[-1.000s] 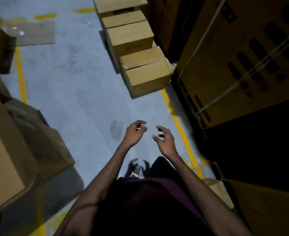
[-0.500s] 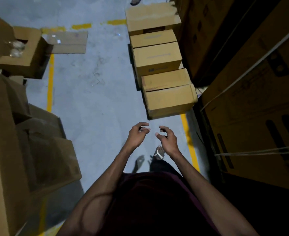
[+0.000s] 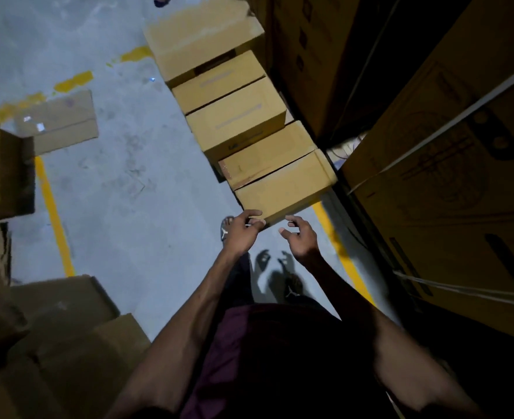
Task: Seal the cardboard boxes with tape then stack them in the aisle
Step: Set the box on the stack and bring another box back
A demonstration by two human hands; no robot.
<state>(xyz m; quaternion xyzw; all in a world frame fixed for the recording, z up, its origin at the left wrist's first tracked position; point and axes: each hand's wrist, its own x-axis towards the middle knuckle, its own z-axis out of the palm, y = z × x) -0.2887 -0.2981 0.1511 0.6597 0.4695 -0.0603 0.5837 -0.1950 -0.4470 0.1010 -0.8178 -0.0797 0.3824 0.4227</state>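
Observation:
A row of closed cardboard boxes stands on the grey floor along the right side of the aisle. The nearest box (image 3: pixel 283 189) lies just beyond my fingertips, a second box (image 3: pixel 240 122) sits behind it, and a larger one (image 3: pixel 201 40) is farthest. My left hand (image 3: pixel 240 234) and my right hand (image 3: pixel 301 240) hover side by side in front of the nearest box's lower edge. Their fingers are loosely curled and neither holds a box. A small pale speck shows at my left fingertips; I cannot tell what it is. No tape roll is in view.
Tall strapped cartons (image 3: pixel 446 176) wall the right side. An open box (image 3: pixel 4 167) and a flat cardboard sheet (image 3: pixel 65 122) lie at the left, with more boxes (image 3: pixel 62 328) at lower left. Yellow floor lines (image 3: pixel 53 213) edge the aisle. My sandalled feet show under my hands.
I have walked forward along the aisle, so the row of boxes has come much closer, up to my fingertips. Both hands kept the same loosely curled pose.

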